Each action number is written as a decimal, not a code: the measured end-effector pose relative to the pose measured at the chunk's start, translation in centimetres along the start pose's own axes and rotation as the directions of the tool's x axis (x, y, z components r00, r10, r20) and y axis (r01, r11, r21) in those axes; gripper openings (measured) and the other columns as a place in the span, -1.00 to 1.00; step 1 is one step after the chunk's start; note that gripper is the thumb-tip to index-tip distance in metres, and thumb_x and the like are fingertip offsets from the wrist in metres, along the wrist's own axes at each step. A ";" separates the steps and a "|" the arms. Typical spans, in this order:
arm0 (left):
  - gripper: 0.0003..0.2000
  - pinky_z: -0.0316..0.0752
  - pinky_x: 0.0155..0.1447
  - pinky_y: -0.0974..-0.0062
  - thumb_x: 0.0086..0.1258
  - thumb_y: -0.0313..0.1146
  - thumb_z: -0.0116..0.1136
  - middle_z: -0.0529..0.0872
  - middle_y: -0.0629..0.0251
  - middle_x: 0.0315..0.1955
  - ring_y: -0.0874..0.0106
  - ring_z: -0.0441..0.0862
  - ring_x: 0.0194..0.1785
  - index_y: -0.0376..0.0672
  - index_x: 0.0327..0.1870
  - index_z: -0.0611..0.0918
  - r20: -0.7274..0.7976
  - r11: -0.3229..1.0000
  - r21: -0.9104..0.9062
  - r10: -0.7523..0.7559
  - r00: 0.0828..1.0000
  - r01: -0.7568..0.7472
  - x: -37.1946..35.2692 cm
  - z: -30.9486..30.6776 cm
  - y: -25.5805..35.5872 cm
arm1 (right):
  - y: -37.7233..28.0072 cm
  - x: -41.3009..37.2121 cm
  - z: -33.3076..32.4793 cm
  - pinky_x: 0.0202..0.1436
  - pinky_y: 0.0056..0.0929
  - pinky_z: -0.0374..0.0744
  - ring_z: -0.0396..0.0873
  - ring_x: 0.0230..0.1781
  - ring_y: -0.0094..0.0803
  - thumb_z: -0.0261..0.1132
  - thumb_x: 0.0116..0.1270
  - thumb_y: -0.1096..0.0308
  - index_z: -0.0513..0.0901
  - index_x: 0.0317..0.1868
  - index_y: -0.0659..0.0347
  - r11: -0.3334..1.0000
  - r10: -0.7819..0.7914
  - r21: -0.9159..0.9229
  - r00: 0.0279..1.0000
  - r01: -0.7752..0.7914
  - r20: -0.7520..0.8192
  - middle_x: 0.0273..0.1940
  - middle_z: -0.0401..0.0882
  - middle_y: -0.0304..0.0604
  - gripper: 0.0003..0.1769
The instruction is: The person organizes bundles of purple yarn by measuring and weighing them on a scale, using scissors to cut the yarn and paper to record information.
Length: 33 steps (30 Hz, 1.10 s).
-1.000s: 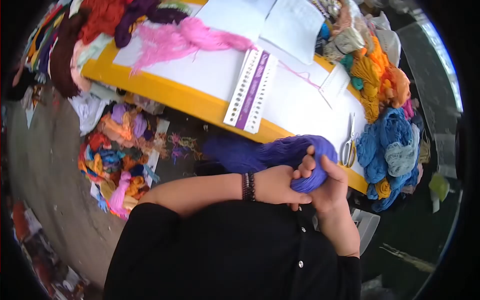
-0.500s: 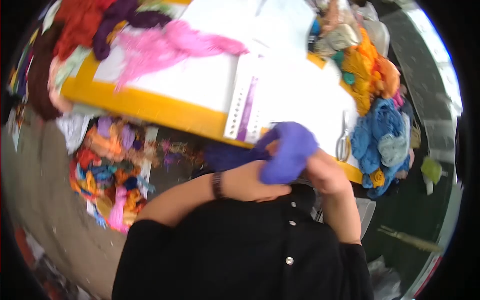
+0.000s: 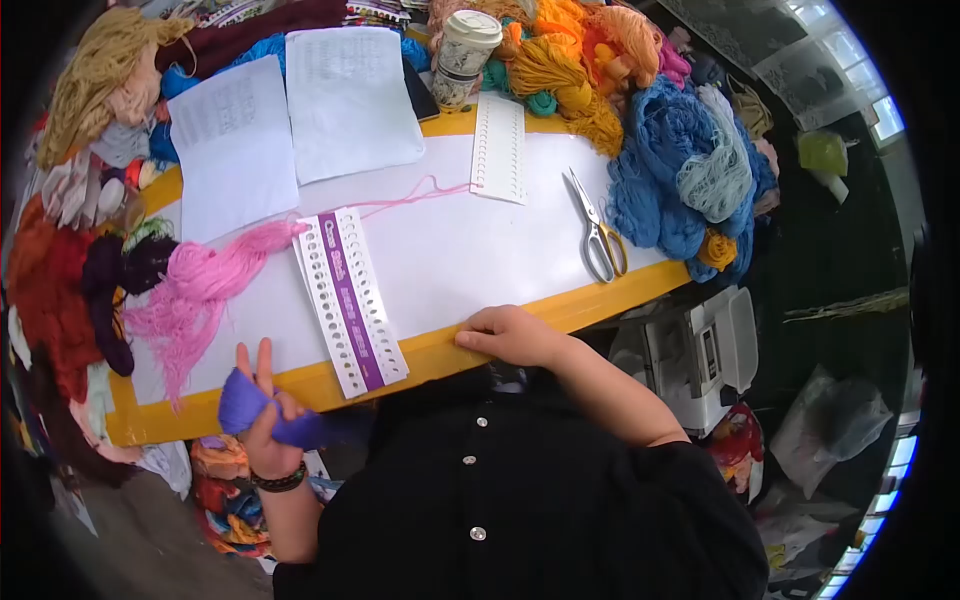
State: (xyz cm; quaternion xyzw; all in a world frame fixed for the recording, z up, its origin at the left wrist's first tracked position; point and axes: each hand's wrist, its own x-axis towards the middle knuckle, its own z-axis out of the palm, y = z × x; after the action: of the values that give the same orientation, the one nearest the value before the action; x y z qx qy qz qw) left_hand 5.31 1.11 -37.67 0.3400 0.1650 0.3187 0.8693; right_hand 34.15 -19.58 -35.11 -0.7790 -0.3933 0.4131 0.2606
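Note:
My left hand (image 3: 262, 435), a bracelet on its wrist, grips a purple skein of thread (image 3: 243, 402) at the table's front left edge. Two of its fingers point up while the others curl about the skein, which trails toward my black shirt. On the yellow front edge rests my right hand (image 3: 515, 335), its fingers loosely laid over the wood with nothing in them. Between the hands lie long punched thread cards (image 3: 345, 300) with a purple stripe. A pink skein (image 3: 215, 275) is left of them; a pink strand runs to a plain punched card (image 3: 498, 150).
Silver scissors (image 3: 598, 235) lie to the right. Two paper sheets (image 3: 350, 105) and a lidded cup (image 3: 465, 55) stand at the back. Blue skeins (image 3: 665, 150) and orange skeins (image 3: 565, 70) pile up along the right. A scale (image 3: 705, 355) sits below the table's right end.
My hands have parted: the left has carried the purple skein left, and the right has let go and come down on the table edge. The view has shifted, showing more of the table.

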 end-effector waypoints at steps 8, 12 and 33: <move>-0.38 0.42 -0.22 0.70 0.33 -0.63 0.02 0.55 0.34 -0.03 0.66 0.47 -0.32 -0.22 0.45 0.18 -0.251 0.746 0.620 -0.101 0.963 0.240 4.7 3.2 -4.3 | -2.8 4.8 2.6 0.18 -0.15 0.44 0.51 0.08 -0.14 0.32 0.16 0.37 0.52 0.11 0.11 0.673 -0.726 -0.301 0.680 0.675 -0.098 0.05 0.53 -0.06 -0.54; -0.38 0.36 0.22 0.56 0.33 -0.62 0.01 0.47 0.19 0.18 0.50 0.44 0.18 -0.29 0.44 0.17 -0.039 0.480 0.876 -0.029 0.999 0.048 5.5 2.7 -5.6 | -2.4 6.5 4.5 0.42 0.02 0.19 0.18 0.40 -0.03 0.38 0.11 0.16 0.41 0.27 0.02 0.592 -0.727 -0.532 0.686 0.605 -0.028 0.37 0.22 -0.01 -0.32; -0.54 0.30 0.31 0.28 0.38 -0.36 0.08 0.36 -0.06 0.30 0.09 0.41 0.27 -0.29 0.29 0.39 0.136 -0.148 0.978 -0.084 0.987 -0.147 6.6 9.5 -8.5 | 1.0 5.9 2.4 0.24 -0.10 0.39 0.39 0.15 0.02 0.40 0.10 0.27 0.53 0.07 0.19 0.777 -0.630 -0.273 0.695 0.568 -0.347 0.12 0.47 0.00 -0.50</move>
State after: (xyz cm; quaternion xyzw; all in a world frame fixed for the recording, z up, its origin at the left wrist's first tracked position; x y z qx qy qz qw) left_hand 18.72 -3.94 -37.22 0.9070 0.2735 0.0768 0.3110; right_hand 34.60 -15.08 -39.71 -0.6940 -0.5889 0.0984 0.4022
